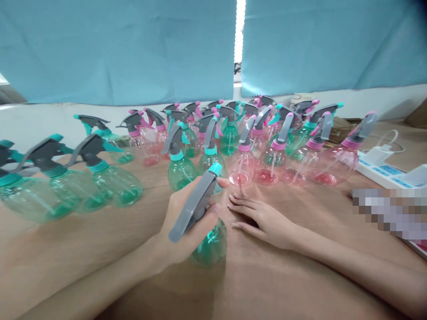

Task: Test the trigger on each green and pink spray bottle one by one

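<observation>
My left hand (187,222) is wrapped around the neck of a green spray bottle (211,244), below its grey trigger head with a teal nozzle. The bottle is at the front middle of the table, and my fingers hide its collar. To the right, my right hand (260,218) lies palm down with its fingers stretched out, holding nothing. Just beyond its fingertips stands a pink spray bottle (242,166) with a grey and pink head. Another green spray bottle (182,171) stands behind my left hand.
Several green spray bottles (116,184) line the left side. More pink and green bottles crowd the back, with a pink one (336,164) at the right end. A white power strip (383,171) and a blurred-out object (387,213) lie right. Blue curtains (116,53) hang behind.
</observation>
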`<state>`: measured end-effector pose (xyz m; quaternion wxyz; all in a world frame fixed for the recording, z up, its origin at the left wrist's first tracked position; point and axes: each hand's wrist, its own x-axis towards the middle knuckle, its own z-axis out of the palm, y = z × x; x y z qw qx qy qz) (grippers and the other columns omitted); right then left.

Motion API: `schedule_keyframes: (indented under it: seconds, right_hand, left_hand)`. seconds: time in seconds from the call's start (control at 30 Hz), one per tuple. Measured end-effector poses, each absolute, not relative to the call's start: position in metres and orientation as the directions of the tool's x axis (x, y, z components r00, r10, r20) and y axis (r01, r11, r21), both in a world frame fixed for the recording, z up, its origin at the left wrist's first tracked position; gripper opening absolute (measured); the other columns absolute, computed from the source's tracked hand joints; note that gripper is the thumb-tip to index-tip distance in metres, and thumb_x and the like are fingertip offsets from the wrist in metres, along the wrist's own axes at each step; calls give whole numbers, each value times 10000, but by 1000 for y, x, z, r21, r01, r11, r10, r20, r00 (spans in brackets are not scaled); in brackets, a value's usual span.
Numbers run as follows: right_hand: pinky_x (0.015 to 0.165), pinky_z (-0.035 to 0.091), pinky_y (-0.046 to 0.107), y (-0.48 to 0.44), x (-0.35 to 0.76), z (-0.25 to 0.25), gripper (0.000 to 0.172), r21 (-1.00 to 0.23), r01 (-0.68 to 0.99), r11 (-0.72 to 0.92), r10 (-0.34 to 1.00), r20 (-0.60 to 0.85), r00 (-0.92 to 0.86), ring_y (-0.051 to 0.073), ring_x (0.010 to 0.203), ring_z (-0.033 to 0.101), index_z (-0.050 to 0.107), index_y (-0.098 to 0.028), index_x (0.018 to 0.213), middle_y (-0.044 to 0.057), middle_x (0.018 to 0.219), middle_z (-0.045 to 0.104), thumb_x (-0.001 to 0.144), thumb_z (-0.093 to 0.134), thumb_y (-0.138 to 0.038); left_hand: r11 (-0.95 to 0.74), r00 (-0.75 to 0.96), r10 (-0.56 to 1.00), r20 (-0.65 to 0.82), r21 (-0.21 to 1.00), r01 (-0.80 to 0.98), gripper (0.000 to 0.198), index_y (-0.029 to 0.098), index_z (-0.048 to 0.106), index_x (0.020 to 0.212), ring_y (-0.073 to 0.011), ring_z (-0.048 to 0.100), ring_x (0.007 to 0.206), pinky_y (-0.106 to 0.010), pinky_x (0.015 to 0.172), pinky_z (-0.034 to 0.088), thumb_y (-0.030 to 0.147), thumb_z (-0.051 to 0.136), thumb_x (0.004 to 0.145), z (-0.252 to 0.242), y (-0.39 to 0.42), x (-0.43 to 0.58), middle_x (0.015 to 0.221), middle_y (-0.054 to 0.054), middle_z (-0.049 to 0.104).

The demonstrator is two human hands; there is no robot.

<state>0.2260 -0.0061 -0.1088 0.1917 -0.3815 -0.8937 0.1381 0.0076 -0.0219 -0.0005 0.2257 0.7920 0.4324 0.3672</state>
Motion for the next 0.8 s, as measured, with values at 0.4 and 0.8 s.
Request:
schedule_keyframes:
  seconds: [0.4, 0.8]
  right_hand:
    - [1098, 367, 472, -8, 225, -107, 511, -421, 617, 664, 740, 254, -623, 264, 1339, 417, 511, -155, 1355, 121, 1428, 478, 955, 444, -466]
    - [1090, 380, 469, -9, 225, -106, 498, -401, 620, 674, 733, 263, -627, 263, 1324, 438, 498, -174, 1368, 105, 1411, 506, 964, 430, -458]
  left_hand:
    - [-482, 368, 869, 331, 735, 477, 338, 226, 588, 1071, -157, 597, 566, -252, 525, 476, 196, 480, 752, 0, -21, 8, 599, 45, 569]
    - [-490, 434, 846, 309, 771, 407, 257, 221, 570, 888, -135, 465, 478, -283, 527, 463, 189, 467, 655, 5, -19, 5, 599, 42, 522]
